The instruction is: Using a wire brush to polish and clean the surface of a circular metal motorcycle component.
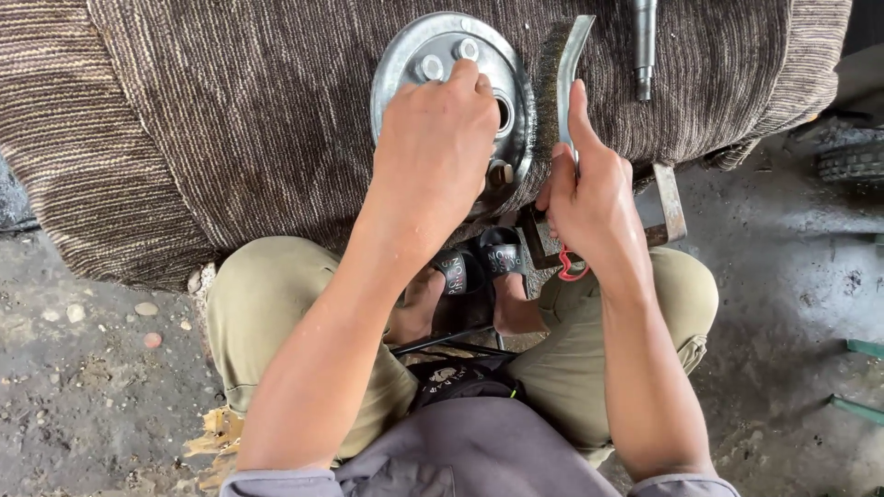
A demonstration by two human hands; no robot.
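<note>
A round grey metal disc with bolts stands tilted on a brown striped cloth. My left hand rests over the disc's lower face, fingers curled on it. My right hand grips the handle of a wire brush, whose curved metal back and dark bristles lie against the disc's right rim. A red loop hangs below my right palm.
A metal shaft lies on the cloth at the upper right. A flat metal bar sticks out under the cloth's edge. I squat with sandalled feet on rough concrete floor. A tyre is at the far right.
</note>
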